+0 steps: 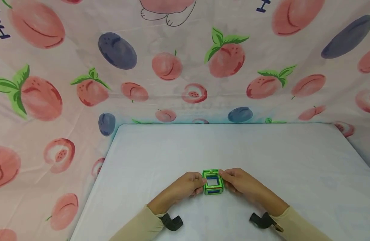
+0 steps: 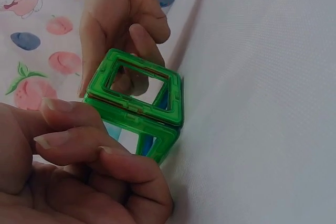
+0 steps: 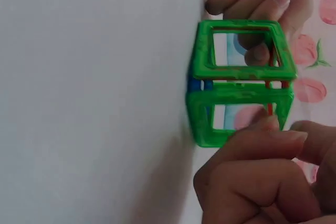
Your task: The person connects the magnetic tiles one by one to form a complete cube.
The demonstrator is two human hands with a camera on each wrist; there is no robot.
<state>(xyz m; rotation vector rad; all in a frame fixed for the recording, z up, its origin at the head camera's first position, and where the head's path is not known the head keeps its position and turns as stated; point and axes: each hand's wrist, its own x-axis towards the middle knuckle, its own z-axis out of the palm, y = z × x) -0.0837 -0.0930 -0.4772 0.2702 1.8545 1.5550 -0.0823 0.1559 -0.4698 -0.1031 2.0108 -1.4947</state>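
A small cube built of open-framed magnetic tiles (image 1: 213,187) sits on the white table, its frames mostly green with some blue. My left hand (image 1: 188,184) holds its left side, thumb on the top edge. On the opposite side, my right hand (image 1: 240,180) pinches the upper right edge between thumb and fingers. In the left wrist view, the cube's green frames (image 2: 131,109) meet along an edge, with curled left fingers (image 2: 73,142) beside it. From the right wrist, a narrow gap shows between two green frames (image 3: 241,95), and red and blue edges show inside.
The white tabletop (image 1: 161,147) reaches back to a fruit-printed cloth (image 1: 136,77) that hangs behind it and along the sides. Black wrist-camera mounts (image 1: 172,222) sit at both sleeve cuffs, near the table surface.
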